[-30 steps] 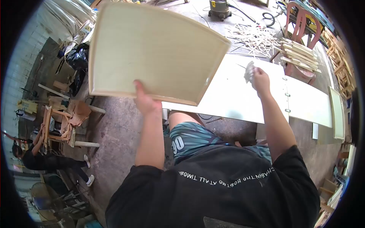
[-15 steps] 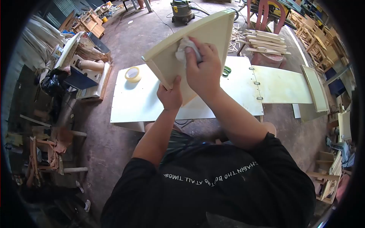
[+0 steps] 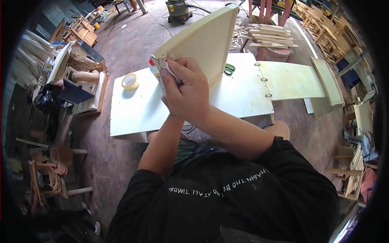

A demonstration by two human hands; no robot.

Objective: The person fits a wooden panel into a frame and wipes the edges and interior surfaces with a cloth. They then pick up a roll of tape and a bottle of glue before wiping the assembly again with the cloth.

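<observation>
A pale wooden panel (image 3: 206,40) with a raised frame stands tilted on edge above the white work board (image 3: 133,107). My right hand (image 3: 186,91) presses a white cloth (image 3: 164,65) against the panel's lower left corner. My left hand (image 3: 167,101) is mostly hidden behind the right one and appears to grip the panel's near edge from below. A small bottle with a red cap (image 3: 153,69) stands just behind the cloth.
A roll of tape (image 3: 130,81) lies on the board's left part and green-handled scissors (image 3: 229,69) lie behind the panel. A second hinged board (image 3: 289,79) extends right. Wood slats (image 3: 271,38), a vacuum (image 3: 178,10) and chair frames (image 3: 324,24) stand beyond.
My right hand with the cloth slid down the panel from its middle to the lower left corner. The panel has tipped more upright, and my view has shifted a little to the left.
</observation>
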